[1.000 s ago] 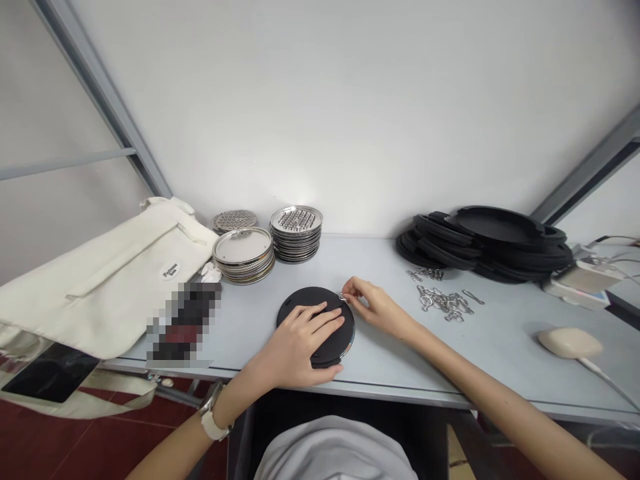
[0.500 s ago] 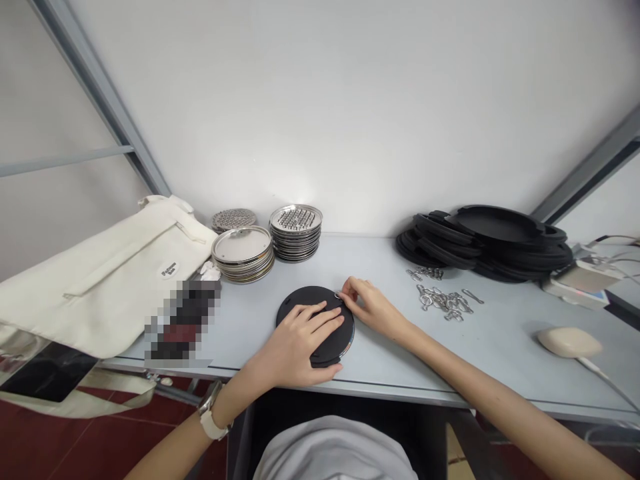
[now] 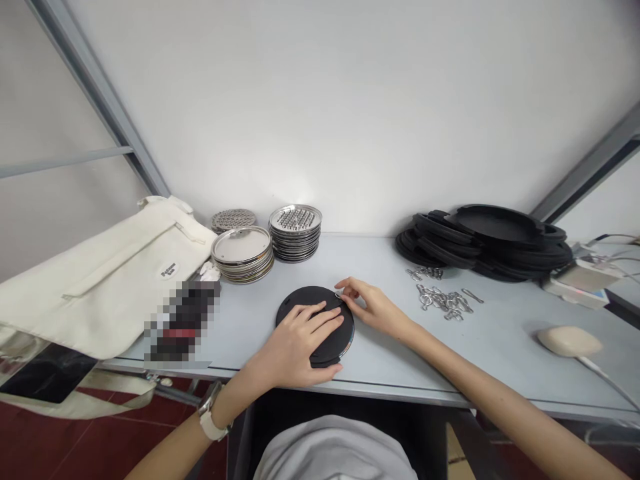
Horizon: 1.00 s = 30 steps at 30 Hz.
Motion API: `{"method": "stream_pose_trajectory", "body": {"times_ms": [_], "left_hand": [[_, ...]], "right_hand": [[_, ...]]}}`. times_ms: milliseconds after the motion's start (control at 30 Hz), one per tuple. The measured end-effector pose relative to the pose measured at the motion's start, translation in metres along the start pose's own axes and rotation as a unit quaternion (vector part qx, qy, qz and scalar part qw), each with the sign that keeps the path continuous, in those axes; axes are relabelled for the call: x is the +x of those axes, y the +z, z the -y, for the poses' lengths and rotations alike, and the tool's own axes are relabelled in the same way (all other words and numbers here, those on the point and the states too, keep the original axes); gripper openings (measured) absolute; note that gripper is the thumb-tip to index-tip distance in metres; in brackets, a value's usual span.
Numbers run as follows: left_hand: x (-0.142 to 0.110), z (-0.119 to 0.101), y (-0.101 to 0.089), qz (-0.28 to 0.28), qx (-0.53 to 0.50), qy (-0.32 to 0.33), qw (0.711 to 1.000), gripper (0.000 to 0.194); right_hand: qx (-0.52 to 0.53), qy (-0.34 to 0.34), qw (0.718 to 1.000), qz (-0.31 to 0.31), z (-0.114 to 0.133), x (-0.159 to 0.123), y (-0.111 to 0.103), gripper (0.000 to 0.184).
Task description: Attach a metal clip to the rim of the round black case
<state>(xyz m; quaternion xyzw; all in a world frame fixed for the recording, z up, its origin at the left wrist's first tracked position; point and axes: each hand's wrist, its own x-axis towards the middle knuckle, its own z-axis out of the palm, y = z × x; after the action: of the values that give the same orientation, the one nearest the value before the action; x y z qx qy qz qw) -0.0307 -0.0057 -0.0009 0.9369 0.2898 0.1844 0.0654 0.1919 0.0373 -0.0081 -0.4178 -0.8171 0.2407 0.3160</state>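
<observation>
A round black disc (image 3: 327, 347) with a shiny rim showing at its right lies on the table near the front edge. My left hand (image 3: 300, 340) rests flat across it, fingers spread, thumb by the near edge. At the disc's upper right edge my right hand (image 3: 365, 303) pinches a small metal ring (image 3: 339, 296) between thumb and index finger. Part of the ring is hidden by the fingertips. To the right lies a loose pile of small metal clips with rings (image 3: 443, 300).
Behind stand a stack of metal grater discs (image 3: 296, 233) and a stack of plain metal discs (image 3: 243, 250). Black round lids or trays (image 3: 500, 233) are piled at the back right. A cream bag (image 3: 115, 280) leans at left. A beige corded device (image 3: 570, 340) lies at right.
My right hand has shifted slightly left, bringing the ring from just past the disc's edge onto its upper right part. My left hand stays in place on the disc.
</observation>
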Motion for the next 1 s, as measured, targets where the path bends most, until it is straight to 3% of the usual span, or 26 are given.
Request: {"method": "stream_pose_trajectory", "body": {"times_ms": [600,1000], "left_hand": [[-0.001,0.001,0.000,0.000,0.000,0.004,1.000,0.068],[-0.001,0.001,0.000,-0.001,0.001,0.001,1.000,0.068]], "right_hand": [[-0.024,0.007,0.998,0.066,0.003,-0.001,-0.008,0.020],[-0.017,0.019,0.996,0.090,0.006,-0.001,-0.012,0.030]]}}
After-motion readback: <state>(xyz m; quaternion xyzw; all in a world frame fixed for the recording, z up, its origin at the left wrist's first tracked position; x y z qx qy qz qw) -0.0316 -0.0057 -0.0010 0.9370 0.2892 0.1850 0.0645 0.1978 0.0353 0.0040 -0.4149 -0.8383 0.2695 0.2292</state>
